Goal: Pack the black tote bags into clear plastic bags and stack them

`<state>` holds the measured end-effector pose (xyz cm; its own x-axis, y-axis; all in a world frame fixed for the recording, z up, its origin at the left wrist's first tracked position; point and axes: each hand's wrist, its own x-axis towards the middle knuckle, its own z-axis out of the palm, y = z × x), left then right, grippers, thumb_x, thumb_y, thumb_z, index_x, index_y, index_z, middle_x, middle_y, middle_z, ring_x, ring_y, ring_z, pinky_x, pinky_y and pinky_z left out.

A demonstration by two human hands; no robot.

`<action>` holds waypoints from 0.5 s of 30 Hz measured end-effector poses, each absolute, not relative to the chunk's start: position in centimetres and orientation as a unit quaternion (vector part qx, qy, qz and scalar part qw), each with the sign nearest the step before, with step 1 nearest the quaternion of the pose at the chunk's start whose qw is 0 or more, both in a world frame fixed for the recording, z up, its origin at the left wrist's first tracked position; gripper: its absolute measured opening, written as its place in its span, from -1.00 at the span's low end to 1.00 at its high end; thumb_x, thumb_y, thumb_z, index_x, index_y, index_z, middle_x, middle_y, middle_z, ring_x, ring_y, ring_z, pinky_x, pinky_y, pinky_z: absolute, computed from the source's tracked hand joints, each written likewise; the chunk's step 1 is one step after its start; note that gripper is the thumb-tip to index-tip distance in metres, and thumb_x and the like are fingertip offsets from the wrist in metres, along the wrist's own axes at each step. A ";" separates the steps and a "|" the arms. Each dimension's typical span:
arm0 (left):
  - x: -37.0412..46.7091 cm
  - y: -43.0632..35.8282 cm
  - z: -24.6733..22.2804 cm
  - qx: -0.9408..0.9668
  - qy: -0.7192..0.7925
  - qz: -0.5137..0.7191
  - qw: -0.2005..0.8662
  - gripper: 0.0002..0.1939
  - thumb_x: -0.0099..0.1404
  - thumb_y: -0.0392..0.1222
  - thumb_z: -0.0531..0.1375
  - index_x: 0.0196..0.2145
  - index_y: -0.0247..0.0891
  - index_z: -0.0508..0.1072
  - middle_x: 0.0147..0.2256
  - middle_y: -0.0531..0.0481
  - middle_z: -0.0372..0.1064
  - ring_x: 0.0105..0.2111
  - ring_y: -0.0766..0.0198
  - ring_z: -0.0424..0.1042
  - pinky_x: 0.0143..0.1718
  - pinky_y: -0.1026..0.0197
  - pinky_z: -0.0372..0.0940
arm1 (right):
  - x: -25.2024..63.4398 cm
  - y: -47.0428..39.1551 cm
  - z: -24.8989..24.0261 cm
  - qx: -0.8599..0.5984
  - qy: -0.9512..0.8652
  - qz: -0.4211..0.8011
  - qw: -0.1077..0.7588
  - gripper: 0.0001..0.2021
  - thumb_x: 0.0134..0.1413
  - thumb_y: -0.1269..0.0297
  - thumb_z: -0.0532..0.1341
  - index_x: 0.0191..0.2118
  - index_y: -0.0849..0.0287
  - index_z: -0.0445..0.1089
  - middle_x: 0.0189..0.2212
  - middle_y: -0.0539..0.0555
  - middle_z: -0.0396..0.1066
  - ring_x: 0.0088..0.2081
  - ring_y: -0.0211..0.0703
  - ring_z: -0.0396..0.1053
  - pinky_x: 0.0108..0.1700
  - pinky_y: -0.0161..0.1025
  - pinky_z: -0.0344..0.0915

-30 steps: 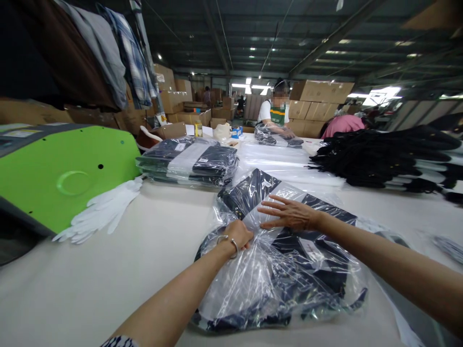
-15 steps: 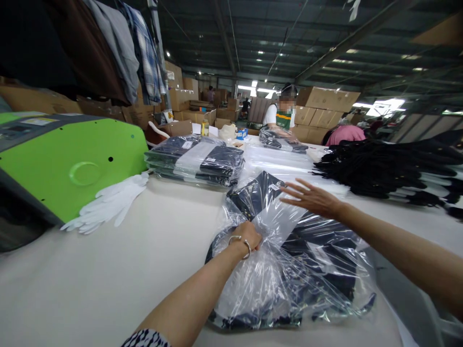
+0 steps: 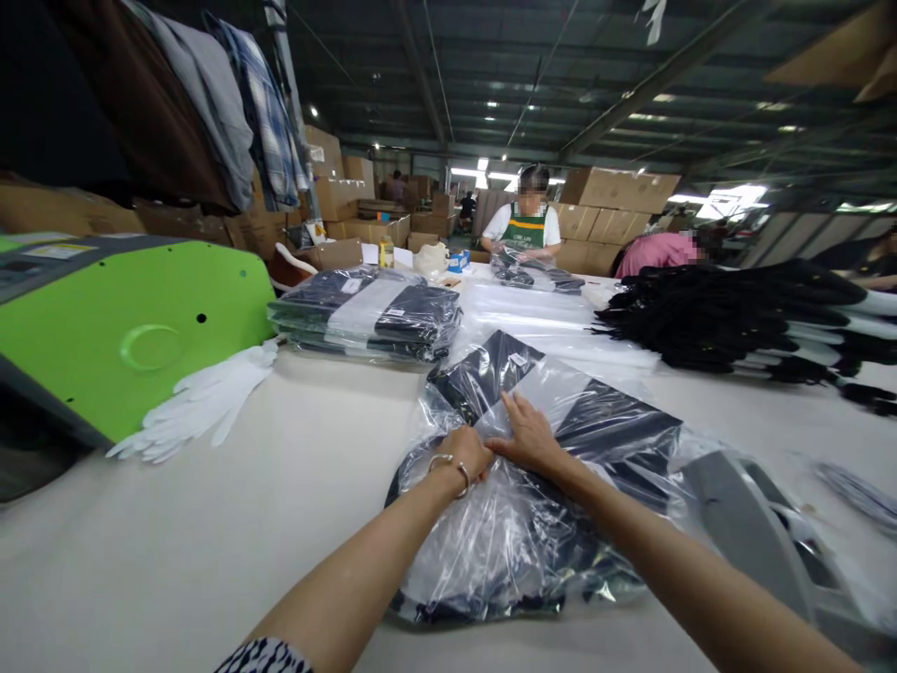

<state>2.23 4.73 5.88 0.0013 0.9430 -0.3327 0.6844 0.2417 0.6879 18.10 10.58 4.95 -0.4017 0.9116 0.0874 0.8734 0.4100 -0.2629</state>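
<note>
A large clear plastic bag [image 3: 483, 551] with dark folded garments inside lies on the table in front of me. My left hand [image 3: 466, 453], with a metal bangle at its wrist, is closed around bunched plastic near the bag's middle. Beside it, my right hand [image 3: 529, 435] rests on top of the bag. Its fingers are stretched out and its thumb points toward my left hand. One dark folded garment [image 3: 501, 360] with a small white label and a pale band shows through the plastic. What lies under my left fist is hidden.
Bagged garments [image 3: 392, 313] are stacked behind, next to flat clear plastic sheets [image 3: 533, 318]. White gloves [image 3: 203, 397] lie by a green machine [image 3: 161, 327]. Black garments [image 3: 743, 322] are piled at right, above a grey device [image 3: 749, 523]. Across the table a co-worker [image 3: 529, 229] handles another bag.
My right hand has come down and left from above the bag onto the plastic beside my left hand. My left hand keeps its grip. The grey device shows more fully.
</note>
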 end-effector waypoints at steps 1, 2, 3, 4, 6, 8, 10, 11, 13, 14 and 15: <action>2.3 4.7 6.0 0.591 0.689 0.166 0.386 -0.58 0.23 -0.11 0.19 -0.74 -0.26 0.41 -0.69 -0.04 0.36 -0.61 0.25 0.41 -0.48 0.26 0.27 | 18.0 10.7 4.2 -0.546 -0.824 0.107 0.109 0.03 -0.01 -0.08 0.32 0.43 0.24 -0.17 0.40 0.41 -0.15 0.40 0.27 -0.15 0.33 0.29 -0.09; 2.5 4.6 6.1 0.588 0.691 0.165 0.387 -0.57 0.23 -0.11 0.19 -0.75 -0.26 0.40 -0.68 -0.05 0.37 -0.58 0.23 0.43 -0.46 0.24 0.29 | 18.1 10.9 3.8 -0.547 -0.820 0.124 0.110 0.00 0.01 -0.04 0.31 0.43 0.23 -0.17 0.40 0.39 -0.13 0.40 0.25 -0.13 0.33 0.28 -0.09; 2.6 4.5 6.2 0.584 0.692 0.163 0.392 -0.57 0.23 -0.12 0.20 -0.76 -0.27 0.39 -0.67 -0.06 0.38 -0.57 0.22 0.43 -0.45 0.22 0.30 | 18.2 11.2 3.8 -0.542 -0.821 0.142 0.110 -0.02 0.01 -0.01 0.31 0.43 0.21 -0.17 0.40 0.37 -0.12 0.40 0.23 -0.12 0.33 0.27 -0.08; 2.6 4.4 6.3 0.577 0.692 0.161 0.402 -0.57 0.23 -0.12 0.21 -0.76 -0.27 0.38 -0.66 -0.05 0.38 -0.56 0.22 0.43 -0.44 0.22 0.31 | 18.4 11.5 3.9 -0.535 -0.823 0.159 0.105 -0.03 0.01 0.01 0.31 0.43 0.18 -0.16 0.40 0.35 -0.09 0.40 0.21 -0.10 0.33 0.26 -0.07; 2.7 4.3 6.5 0.559 0.693 0.154 0.428 -0.57 0.26 -0.12 0.22 -0.72 -0.29 0.38 -0.64 -0.02 0.38 -0.57 0.26 0.42 -0.44 0.22 0.32 | 18.7 12.1 4.7 -0.527 -0.825 0.186 0.088 -0.04 0.00 0.02 0.32 0.43 0.15 -0.13 0.38 0.33 -0.03 0.38 0.19 -0.04 0.33 0.23 -0.04; 2.7 4.2 6.8 0.538 0.695 0.145 0.454 -0.60 0.33 -0.09 0.20 -0.62 -0.31 0.42 -0.60 0.04 0.39 -0.57 0.32 0.40 -0.42 0.23 0.34 | 18.5 12.2 5.4 -0.531 -0.821 0.198 0.070 -0.01 -0.02 -0.03 0.34 0.43 0.18 -0.12 0.36 0.35 0.01 0.37 0.18 0.00 0.33 0.18 0.00; 2.6 4.1 7.0 0.517 0.700 0.137 0.473 -0.63 0.38 -0.02 0.17 -0.49 -0.32 0.44 -0.54 0.09 0.41 -0.54 0.36 0.40 -0.39 0.23 0.37 | 18.1 12.0 5.7 -0.543 -0.815 0.191 0.060 0.09 -0.13 -0.10 0.39 0.42 0.22 -0.11 0.37 0.38 -0.02 0.37 0.23 -0.02 0.34 0.18 -0.02; 2.6 4.1 7.1 0.508 0.702 0.135 0.480 -0.64 0.40 0.01 0.16 -0.44 -0.32 0.45 -0.51 0.10 0.41 -0.52 0.37 0.41 -0.38 0.23 0.38 | 17.8 11.9 5.7 -0.549 -0.813 0.187 0.055 0.15 -0.20 -0.11 0.43 0.42 0.23 -0.11 0.38 0.40 -0.05 0.38 0.27 -0.06 0.35 0.21 -0.06; 2.5 3.9 7.3 0.493 0.703 0.138 0.494 -0.64 0.40 0.04 0.15 -0.38 -0.32 0.45 -0.48 0.10 0.41 -0.51 0.38 0.40 -0.38 0.23 0.38 | 17.5 11.6 5.5 -0.560 -0.808 0.179 0.045 0.24 -0.32 -0.12 0.48 0.43 0.23 -0.11 0.39 0.41 -0.10 0.39 0.31 -0.12 0.36 0.24 -0.11; 2.5 3.8 7.4 0.486 0.701 0.144 0.501 -0.63 0.40 0.05 0.15 -0.38 -0.32 0.45 -0.48 0.10 0.41 -0.52 0.38 0.39 -0.40 0.23 0.37 | 17.4 11.5 5.5 -0.564 -0.805 0.176 0.041 0.25 -0.35 -0.12 0.49 0.42 0.21 -0.11 0.39 0.40 -0.10 0.39 0.31 -0.13 0.36 0.25 -0.11; 2.6 3.7 7.6 0.480 0.699 0.153 0.508 -0.63 0.41 0.05 0.15 -0.37 -0.32 0.44 -0.49 0.11 0.40 -0.53 0.39 0.38 -0.41 0.24 0.36 | 17.3 11.5 5.4 -0.568 -0.803 0.175 0.038 0.25 -0.35 -0.11 0.50 0.42 0.19 -0.11 0.39 0.38 -0.10 0.39 0.30 -0.12 0.36 0.25 -0.10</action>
